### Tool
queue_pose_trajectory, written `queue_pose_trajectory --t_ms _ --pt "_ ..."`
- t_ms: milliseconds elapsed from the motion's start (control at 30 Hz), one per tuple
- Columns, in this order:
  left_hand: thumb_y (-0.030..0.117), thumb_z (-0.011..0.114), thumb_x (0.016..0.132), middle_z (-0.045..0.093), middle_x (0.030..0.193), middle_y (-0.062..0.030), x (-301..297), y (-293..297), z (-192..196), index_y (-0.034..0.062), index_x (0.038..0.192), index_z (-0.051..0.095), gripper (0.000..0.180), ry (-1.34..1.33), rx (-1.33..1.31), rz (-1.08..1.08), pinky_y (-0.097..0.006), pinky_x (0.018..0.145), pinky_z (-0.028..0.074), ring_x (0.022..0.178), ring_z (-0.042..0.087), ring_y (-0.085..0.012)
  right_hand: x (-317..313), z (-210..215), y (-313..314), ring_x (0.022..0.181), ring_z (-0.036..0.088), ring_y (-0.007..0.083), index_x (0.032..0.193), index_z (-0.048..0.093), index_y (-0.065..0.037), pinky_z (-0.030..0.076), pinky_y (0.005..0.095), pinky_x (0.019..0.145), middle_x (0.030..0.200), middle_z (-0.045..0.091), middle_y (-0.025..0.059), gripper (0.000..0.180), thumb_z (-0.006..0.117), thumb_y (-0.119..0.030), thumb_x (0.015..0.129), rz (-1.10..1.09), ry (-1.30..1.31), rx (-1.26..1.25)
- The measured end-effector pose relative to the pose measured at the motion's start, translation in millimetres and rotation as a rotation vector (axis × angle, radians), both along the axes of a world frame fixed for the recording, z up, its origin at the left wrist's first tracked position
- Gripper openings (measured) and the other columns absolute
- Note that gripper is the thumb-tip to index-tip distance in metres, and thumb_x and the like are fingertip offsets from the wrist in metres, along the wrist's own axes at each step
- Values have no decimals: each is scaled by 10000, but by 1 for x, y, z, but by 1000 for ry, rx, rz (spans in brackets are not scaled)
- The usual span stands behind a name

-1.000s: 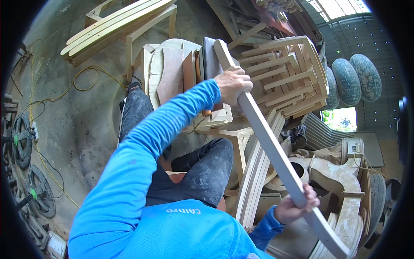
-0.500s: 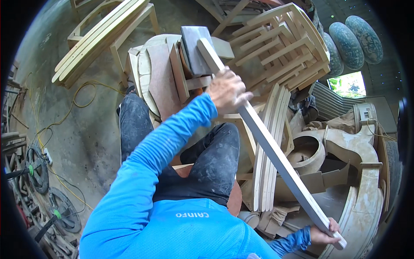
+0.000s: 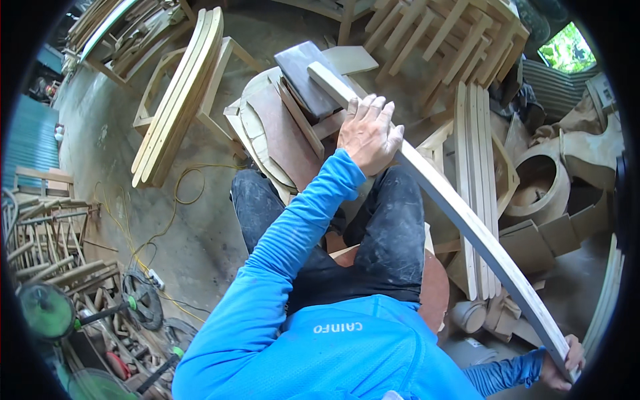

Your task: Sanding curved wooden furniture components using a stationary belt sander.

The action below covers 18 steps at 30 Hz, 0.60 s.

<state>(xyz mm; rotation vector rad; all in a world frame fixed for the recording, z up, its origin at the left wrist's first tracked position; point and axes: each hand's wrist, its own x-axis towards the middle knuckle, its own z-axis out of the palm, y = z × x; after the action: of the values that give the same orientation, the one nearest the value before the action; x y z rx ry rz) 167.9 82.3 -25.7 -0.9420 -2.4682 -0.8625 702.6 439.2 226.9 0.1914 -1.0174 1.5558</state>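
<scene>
A long pale wooden strip point(image 3: 460, 207) runs slantwise from the far middle down to the near right. Its far end rests on a flat grey rectangular block point(image 3: 312, 79), which sits on a stack of curved wooden panels point(image 3: 280, 127) beyond my knees. Near that far end, my left hand point(image 3: 370, 133) lies over the strip, fingers bent across its top and pressing on it. At the strip's near end, low on the right, my right hand point(image 3: 561, 363) is closed round it. Part of the right hand's grip is hidden by the wood.
Curved slats point(image 3: 179, 100) lean on a wooden frame at far left; more slats point(image 3: 477, 193) lie under the strip's right side. Slatted chair frames point(image 3: 453, 40) stand far right beside a round hollow wooden piece point(image 3: 537, 183). A yellow cord point(image 3: 157, 233) crosses the floor at left.
The view has turned toward the left, so the surroundings appear farther right. The wooden strip has shifted slightly over the grey block. Both hands still hold it; the left fingers lie flatter across it.
</scene>
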Motion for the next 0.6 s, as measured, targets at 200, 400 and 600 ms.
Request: queue_pose_trajectory --t_ms 200,400,600 --pt "383 517 997 536 1479 -236 -65 -29 -11 -57 1410 554 604 71 -73 -13 -510 1237 227 1440 427 -377 -60 -49 -56 689 470 82 800 457 -193 375 282 792 708 444 -64 532 940 -368 661 83 -107 -121" --pt "408 469 1012 468 1557 -243 -150 -78 -18 -32 1489 488 649 81 -295 82 -514 1254 210 1495 373 -386 -120 -114 -108 884 424 141 861 432 -206 332 372 997 841 407 -31 465 861 -378 811 88 -265 -156" --pt "482 412 1023 332 1659 -209 -165 -66 -9 6 1579 371 733 -125 -394 145 -494 1294 111 1570 246 -347 -158 -127 -127 816 652 226 1219 589 -158 547 490 783 854 632 -13 453 671 -519 958 -143 -248 105"
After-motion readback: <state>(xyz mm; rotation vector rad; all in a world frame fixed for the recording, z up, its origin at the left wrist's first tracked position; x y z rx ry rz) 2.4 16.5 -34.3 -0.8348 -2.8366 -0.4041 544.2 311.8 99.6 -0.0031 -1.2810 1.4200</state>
